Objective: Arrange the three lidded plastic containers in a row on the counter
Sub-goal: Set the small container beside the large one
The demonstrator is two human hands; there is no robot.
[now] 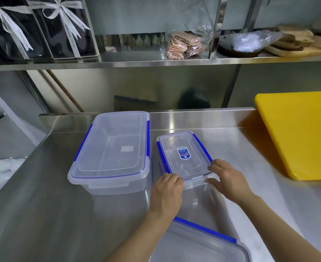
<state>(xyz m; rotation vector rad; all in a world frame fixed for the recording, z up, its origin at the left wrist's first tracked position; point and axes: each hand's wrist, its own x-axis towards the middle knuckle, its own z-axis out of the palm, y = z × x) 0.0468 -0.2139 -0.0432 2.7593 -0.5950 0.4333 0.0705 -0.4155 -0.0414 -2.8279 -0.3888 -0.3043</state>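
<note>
Left hand: your left hand (pixel 168 193) reaches forward from the lower middle, palm down, fingers curled over the near left corner of the small container; it touches the corner, but whether it truly grips there cannot be told.
Right hand: your right hand (pixel 228 179) sits at the near right corner of the same box, fingers spread on the lid edge and thumb on the near end wall, pinching that corner lightly.
Small container: the small container (pixel 184 154), clear with a clear lid, blue side latches and a blue oval sticker on top, rests on the tabletop between your 2 hands, its long side running away from you and turned slightly leftward.
Large container: the large container (pixel 110 150), taller, lidded and blue-latched, stands just left of the small one, near but not touching.
Third container: the third container (pixel 203 246) lies closest to you at the bottom edge, partly cut off by the frame, lid on, 1 blue latch showing, under your forearms.
Tabletop: the steel tabletop (pixel 61 214) carries all 3 boxes.
Cutting board: a yellow cutting board (pixel 299 133) lies at the far right, well apart from the boxes.
Shelf: a steel shelf (pixel 155 61) above holds dark ribboned gift boxes (pixel 40 27) at left, a clear bag of brown wafers (pixel 186 44) in the middle and wooden boards (pixel 295 44) at right.
</note>
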